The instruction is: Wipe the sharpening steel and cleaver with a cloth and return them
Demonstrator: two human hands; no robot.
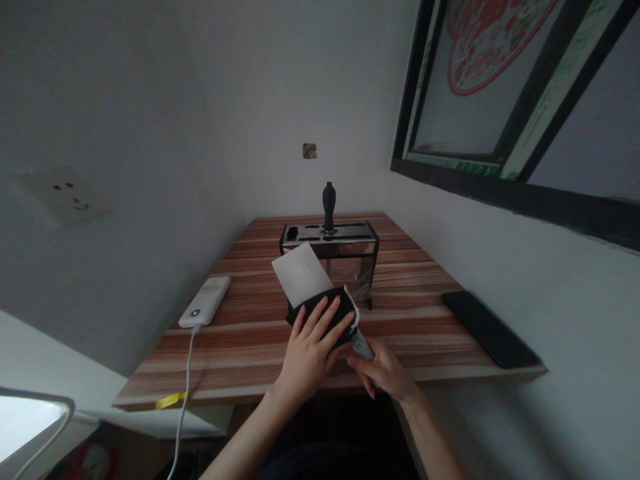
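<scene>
A broad, rectangular cleaver (301,273) is held over the front of the table, its pale blade pointing up and to the left. My right hand (387,373) is closed around its grey handle (361,345). Across the lower part of the blade lies a black cloth (320,305) with a white edge on its right side. My left hand (313,340) presses this cloth against the blade, fingers on top and thumb mostly hidden. Just behind the blade stands a knife block (350,231) with a metal top and clear sides; one black-handled tool (329,207) is upright in it.
On the left of the wood-grain table (240,360) lies a white power bank (206,303) with a cable (188,373) running over the front edge. A black phone (493,328) rests at the right edge. Walls close in both sides; a framed window (480,100) is at upper right.
</scene>
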